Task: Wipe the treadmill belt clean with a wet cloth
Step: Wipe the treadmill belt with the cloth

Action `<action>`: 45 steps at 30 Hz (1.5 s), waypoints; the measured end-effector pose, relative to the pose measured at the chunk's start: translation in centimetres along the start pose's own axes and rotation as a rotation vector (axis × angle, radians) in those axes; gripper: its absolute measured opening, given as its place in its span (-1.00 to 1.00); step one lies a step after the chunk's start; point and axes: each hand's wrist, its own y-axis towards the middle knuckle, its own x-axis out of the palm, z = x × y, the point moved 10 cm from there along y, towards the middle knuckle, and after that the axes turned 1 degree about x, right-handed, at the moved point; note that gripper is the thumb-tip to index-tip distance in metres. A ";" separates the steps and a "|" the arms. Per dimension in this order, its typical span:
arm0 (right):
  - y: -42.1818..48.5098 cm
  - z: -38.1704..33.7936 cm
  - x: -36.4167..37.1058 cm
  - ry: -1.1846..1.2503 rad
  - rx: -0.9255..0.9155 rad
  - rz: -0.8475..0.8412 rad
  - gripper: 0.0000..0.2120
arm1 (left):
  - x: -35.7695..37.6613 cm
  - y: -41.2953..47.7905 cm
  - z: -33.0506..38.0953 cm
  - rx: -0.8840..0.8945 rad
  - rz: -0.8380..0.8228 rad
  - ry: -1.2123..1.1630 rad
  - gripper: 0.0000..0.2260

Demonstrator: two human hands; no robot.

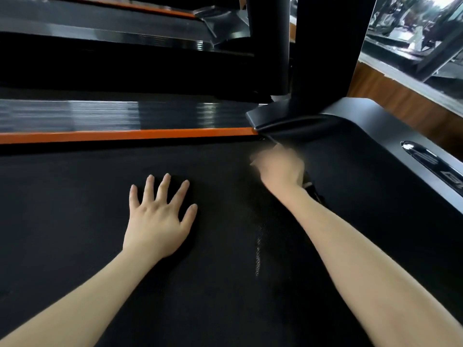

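Nothing here can be read outright. The only marking sits on the grey plastic motor cover [390,131] at the right edge of the frame. It is a glossy dark oval badge [423,156] with pale lettering just below it. The lettering is slanted, blurred and cut off by the frame edge, so no word or brand can be made out.

Open belt [75,196] lies left of your left hand [156,221]; the orange rail [125,135] bounds its far edge; upright post [325,46] and motor cover [375,151] block the right.
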 end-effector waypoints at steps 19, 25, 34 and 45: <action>4.5 -3.0 1.4 0.093 0.241 -0.078 -0.69 | -0.1 0.0 0.1 -0.008 0.003 0.002 -0.25; 3.1 -8.6 1.0 0.126 -0.156 -0.123 -0.72 | -0.4 -0.1 0.3 -0.003 0.002 -0.017 -0.24; 2.8 -6.1 -0.8 0.372 -0.132 -0.346 -0.52 | -0.7 -0.1 0.2 -0.004 0.030 -0.030 -0.26; -0.7 -8.0 1.2 0.290 -0.281 -0.169 -0.57 | -0.7 0.0 0.2 0.000 0.039 -0.045 -0.26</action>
